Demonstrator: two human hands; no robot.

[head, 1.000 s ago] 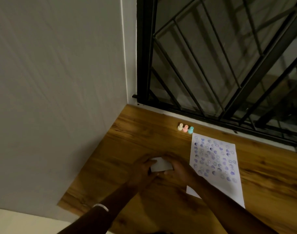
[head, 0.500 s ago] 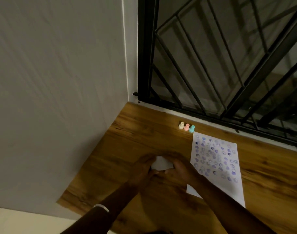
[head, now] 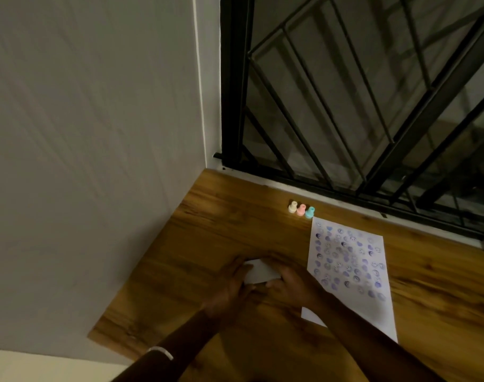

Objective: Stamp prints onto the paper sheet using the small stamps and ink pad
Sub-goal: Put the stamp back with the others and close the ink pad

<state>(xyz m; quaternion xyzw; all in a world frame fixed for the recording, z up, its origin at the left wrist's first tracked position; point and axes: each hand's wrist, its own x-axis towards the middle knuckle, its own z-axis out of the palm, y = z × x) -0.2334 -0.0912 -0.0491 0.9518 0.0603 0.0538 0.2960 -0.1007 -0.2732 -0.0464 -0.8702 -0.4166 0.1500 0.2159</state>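
Note:
A white flat box, the ink pad (head: 260,273), lies on the wooden table between both hands. My left hand (head: 229,290) grips its left side and my right hand (head: 289,288) grips its right side; whether its lid is up I cannot tell. To the right lies the white paper sheet (head: 351,271), covered with several rows of purple-blue prints. Beyond the sheet's far left corner stand three small stamps in a row: a cream stamp (head: 292,207), a pink stamp (head: 300,209) and a teal stamp (head: 310,212).
The wooden table (head: 213,244) fits into a corner. A grey wall (head: 97,133) runs along its left side. A black metal window grille (head: 359,106) stands along the far edge. A pale band circles my left wrist (head: 160,352).
Both hands have stayed on the white ink pad with only slight shifts of the fingers. The stamps and the sheet have not moved.

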